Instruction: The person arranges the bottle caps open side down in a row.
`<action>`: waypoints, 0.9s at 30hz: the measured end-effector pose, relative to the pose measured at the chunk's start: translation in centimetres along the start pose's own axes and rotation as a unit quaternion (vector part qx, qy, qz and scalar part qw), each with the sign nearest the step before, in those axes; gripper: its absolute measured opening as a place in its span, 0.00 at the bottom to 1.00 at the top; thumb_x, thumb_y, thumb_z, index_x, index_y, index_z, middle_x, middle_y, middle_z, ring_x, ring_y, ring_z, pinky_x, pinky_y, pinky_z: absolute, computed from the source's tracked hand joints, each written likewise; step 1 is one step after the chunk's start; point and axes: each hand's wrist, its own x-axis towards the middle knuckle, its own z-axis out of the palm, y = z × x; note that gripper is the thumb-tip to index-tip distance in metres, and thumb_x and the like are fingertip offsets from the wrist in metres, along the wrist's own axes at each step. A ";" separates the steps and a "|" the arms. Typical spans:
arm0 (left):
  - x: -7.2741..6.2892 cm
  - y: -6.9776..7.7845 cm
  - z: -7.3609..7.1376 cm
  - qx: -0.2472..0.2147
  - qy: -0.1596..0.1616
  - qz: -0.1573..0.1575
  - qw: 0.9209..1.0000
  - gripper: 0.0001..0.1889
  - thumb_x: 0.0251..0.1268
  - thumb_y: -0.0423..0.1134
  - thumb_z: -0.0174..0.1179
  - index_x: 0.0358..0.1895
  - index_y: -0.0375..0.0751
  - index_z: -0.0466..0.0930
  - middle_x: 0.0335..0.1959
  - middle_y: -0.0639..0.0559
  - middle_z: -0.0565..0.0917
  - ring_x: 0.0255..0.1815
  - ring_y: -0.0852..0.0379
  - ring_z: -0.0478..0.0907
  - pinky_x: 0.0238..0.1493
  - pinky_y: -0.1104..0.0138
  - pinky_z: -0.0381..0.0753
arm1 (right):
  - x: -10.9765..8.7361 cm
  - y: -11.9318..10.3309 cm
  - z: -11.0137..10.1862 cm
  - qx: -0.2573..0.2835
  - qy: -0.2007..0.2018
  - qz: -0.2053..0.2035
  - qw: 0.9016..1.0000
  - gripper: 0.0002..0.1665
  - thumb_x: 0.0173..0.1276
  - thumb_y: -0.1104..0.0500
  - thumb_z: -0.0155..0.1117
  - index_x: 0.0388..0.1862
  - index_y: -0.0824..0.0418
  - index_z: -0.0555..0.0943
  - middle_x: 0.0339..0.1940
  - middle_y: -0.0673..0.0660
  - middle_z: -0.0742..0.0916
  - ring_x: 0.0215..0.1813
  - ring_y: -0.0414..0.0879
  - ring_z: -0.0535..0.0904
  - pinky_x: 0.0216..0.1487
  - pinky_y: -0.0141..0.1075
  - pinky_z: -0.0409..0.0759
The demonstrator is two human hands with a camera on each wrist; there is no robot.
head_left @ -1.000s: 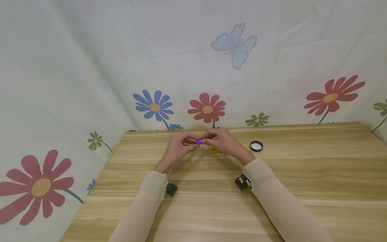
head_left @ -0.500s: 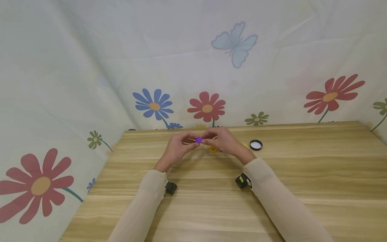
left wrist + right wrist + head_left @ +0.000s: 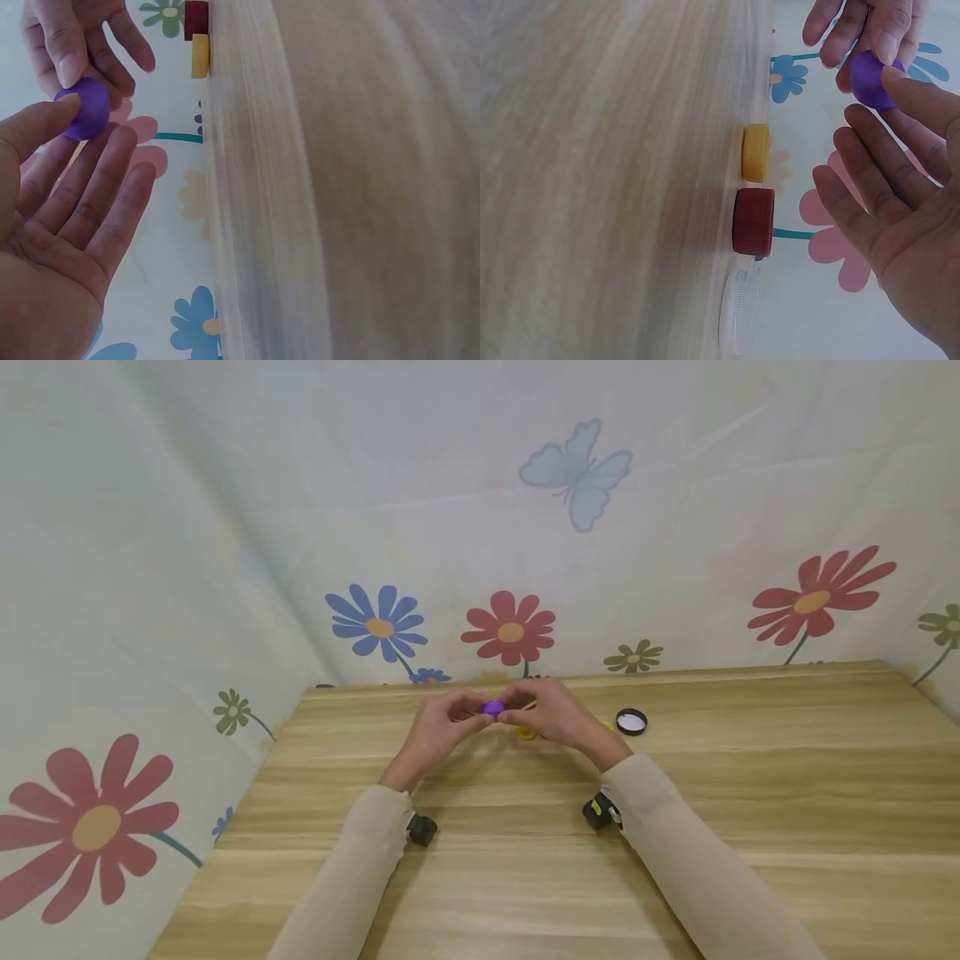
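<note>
Both hands hold one purple bottle cap [image 3: 493, 708] above the wooden table, near its back edge. My left hand [image 3: 438, 732] pinches the cap from the left between thumb and forefinger; its other fingers are extended in the left wrist view. From the right, my right hand [image 3: 553, 714] pinches the same purple cap [image 3: 871, 79], the thumb lying over its edge. Fine ribs show on the cap's side in the right wrist view. Beneath the right hand, a yellow cap [image 3: 527, 733] lies on the table, partly covered in the head view.
A dark red ribbed cap [image 3: 754, 222] stands beside the yellow cap, with a clear plastic cap [image 3: 739, 311] past it. To the right lies a black-rimmed round lid [image 3: 632, 722] with a white inside. A flower-printed cloth [image 3: 420, 510] hangs behind the wooden table [image 3: 495, 877].
The purple cap has turned between the fingers, so a rounder face shows in the head view. Both hands have kept nearly the same place. The head view has shifted slightly.
</note>
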 end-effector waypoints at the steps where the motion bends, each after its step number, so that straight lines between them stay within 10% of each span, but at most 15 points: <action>1: -0.1 0.0 0.0 0.001 0.000 -0.002 1.000 0.11 0.71 0.36 0.73 0.52 0.38 0.89 0.46 0.48 0.91 0.44 0.50 0.88 0.50 0.57 0.87 | 0.0 0.0 0.1 0.001 -0.001 0.003 1.000 0.11 0.75 0.58 0.73 0.53 0.59 0.88 0.49 0.52 0.91 0.55 0.51 0.86 0.60 0.46 0.83; 27: 0.0 0.2 0.0 -0.026 0.001 -0.022 0.999 0.16 0.73 0.33 0.69 0.60 0.35 0.83 0.46 0.44 0.92 0.45 0.49 0.90 0.51 0.60 0.87 | -0.1 0.1 0.0 -0.010 0.011 0.012 1.000 0.13 0.76 0.59 0.71 0.56 0.61 0.86 0.49 0.55 0.91 0.55 0.52 0.85 0.59 0.46 0.84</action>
